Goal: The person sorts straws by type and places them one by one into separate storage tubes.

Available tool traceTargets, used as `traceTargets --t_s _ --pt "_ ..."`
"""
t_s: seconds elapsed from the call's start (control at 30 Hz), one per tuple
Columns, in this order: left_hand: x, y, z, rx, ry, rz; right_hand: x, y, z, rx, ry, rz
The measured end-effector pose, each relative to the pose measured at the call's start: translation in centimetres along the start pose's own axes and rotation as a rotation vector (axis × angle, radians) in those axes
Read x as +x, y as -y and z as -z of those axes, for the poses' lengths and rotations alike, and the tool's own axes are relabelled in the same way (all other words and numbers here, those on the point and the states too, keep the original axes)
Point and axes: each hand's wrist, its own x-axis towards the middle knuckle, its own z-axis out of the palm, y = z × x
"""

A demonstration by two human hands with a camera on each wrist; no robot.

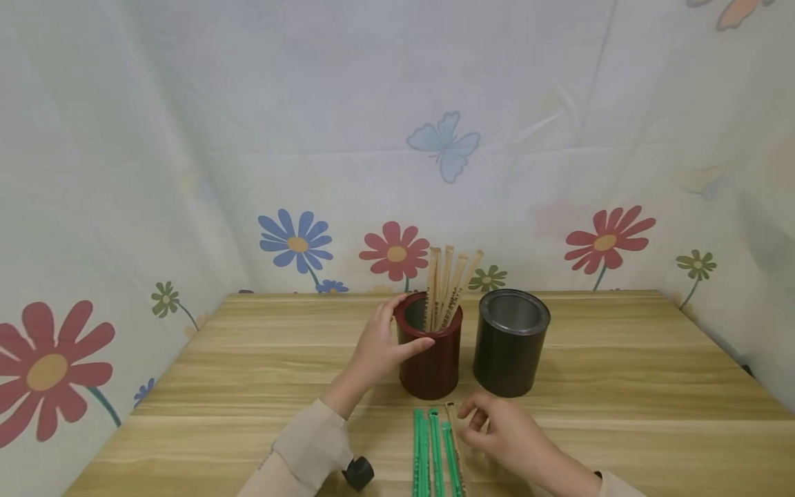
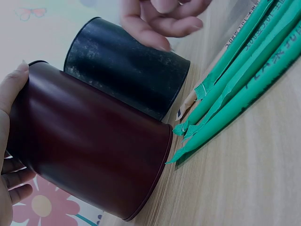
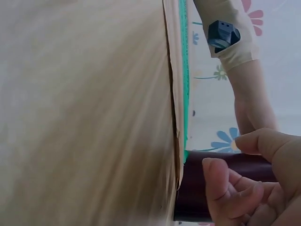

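Observation:
My left hand [image 1: 380,345] holds the dark red can [image 1: 430,369] at its rim, with the thumb in front and the fingers around the far left side. Several paper-wrapped brown straws [image 1: 448,276] stand leaning inside that can. Over the table, my right hand [image 1: 506,435] has its fingers loosely bent, with nothing seen between them. Just left of it lie several green-wrapped straws [image 1: 437,449] and a brown-wrapped straw [image 1: 453,424], side by side. In the right wrist view the right fingertips [image 3: 216,172] are apart from the straws.
A black can [image 1: 506,359] stands upright right of the red can, its visible inside showing bare metal. The wooden table [image 1: 279,359] runs back to a flowered cloth [image 1: 348,103] hanging behind and along both sides.

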Motion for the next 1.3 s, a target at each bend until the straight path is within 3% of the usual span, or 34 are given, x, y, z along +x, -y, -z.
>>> traceTargets --t_s 0.2,0.63,0.8,1.07,1.3 --pt "0.0 0.1 0.0 0.007 0.004 0.010 0.2 -0.1 -0.8 -0.039 0.033 -0.036" --pt "-0.1 0.2 0.0 -0.001 -0.006 0.005 0.8 -0.7 -2.1 -0.256 0.001 0.037" --pt "-0.1 0.1 0.1 -0.011 -0.004 0.002 1.0 -0.4 -2.3 -0.324 -0.009 0.025" --pt "0.0 0.0 0.0 -0.008 0.006 0.004 1.3 -0.3 -2.5 -0.333 -0.003 -0.014" --pt "0.1 0.2 -0.1 -0.011 0.005 -0.003 1.4 -0.8 -2.3 -0.284 -0.011 0.013"
